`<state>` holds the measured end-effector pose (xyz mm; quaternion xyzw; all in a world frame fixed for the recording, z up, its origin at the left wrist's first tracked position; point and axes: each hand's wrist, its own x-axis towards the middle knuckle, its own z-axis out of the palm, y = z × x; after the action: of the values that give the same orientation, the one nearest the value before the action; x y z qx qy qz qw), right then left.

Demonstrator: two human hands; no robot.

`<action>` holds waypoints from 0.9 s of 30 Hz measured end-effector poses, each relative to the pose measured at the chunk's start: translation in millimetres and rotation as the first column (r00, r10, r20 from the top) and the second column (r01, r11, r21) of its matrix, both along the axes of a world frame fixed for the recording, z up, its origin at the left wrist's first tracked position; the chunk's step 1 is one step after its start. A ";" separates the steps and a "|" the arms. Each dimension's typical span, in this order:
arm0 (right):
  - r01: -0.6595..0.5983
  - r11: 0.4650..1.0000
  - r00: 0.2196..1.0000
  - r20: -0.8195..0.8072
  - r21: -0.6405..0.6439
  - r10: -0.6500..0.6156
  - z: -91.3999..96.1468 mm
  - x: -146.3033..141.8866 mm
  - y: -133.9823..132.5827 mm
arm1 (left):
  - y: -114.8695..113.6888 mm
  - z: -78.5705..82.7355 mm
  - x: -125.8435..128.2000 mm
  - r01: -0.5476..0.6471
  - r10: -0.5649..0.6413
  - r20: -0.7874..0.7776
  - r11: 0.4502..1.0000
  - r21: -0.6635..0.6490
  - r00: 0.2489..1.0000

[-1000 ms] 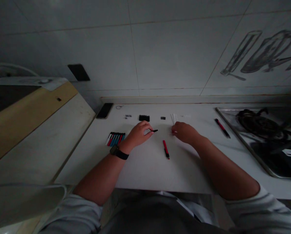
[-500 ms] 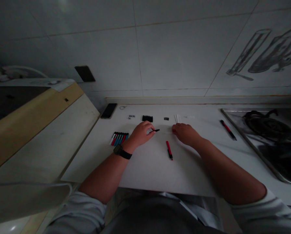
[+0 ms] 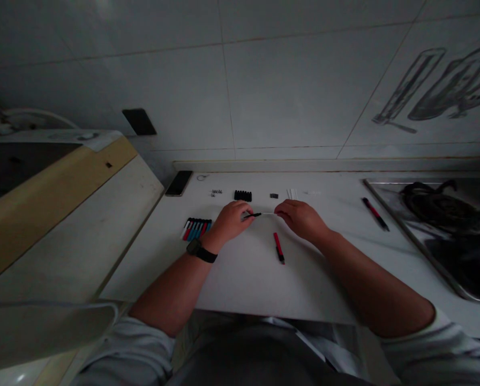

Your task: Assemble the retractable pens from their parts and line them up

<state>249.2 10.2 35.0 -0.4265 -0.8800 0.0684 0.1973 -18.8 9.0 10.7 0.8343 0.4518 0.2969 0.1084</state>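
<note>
Between the fingers of my left hand is a small black pen part, its narrow end pointing right. My right hand pinches a thin white pen refill, whose left end meets or nearly meets the tip of the black part. Below the hands lies a red and black pen barrel. Just beyond my left hand sits a row of black pen parts. A few white refills lie behind my right hand, partly hidden by it. Small dark clips lie between these groups.
Coloured pen barrels lie left of my left wrist. Small metal pieces, a ring and a phone are along the back left. A red and black pen lies near the gas stove at right.
My right hand has moved left and slightly up, bringing the white refill to the black part's tip. My left hand has stayed nearly in place.
</note>
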 end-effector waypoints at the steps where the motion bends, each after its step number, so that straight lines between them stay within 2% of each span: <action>1: -0.003 1.000 1.000 0.001 0.002 0.003 0.1 -0.3 -0.3 | -0.3 0.5 0.3 0.002 -0.002 0.001 1.000 -0.002 1.000; 10: -0.029 1.000 1.000 0.009 -0.010 0.029 3.7 -3.2 -4.4 | 0.5 -0.1 -0.2 0.031 -0.031 -0.008 1.000 -0.007 0.999; 17: -0.052 0.998 0.997 -0.046 0.039 0.054 -7.2 -9.2 -7.8 | -0.4 -2.0 2.5 0.115 -0.115 0.005 0.993 -0.016 0.993; 27: -0.072 0.994 0.992 -0.098 0.076 0.079 -11.6 -11.5 -8.7 | -5.0 5.8 5.6 0.137 -0.136 0.049 0.990 -0.025 0.989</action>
<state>237.7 1.5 23.4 -0.3813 -0.8864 0.0654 0.2542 -13.2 3.9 16.5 0.8543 0.3951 0.3021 0.1510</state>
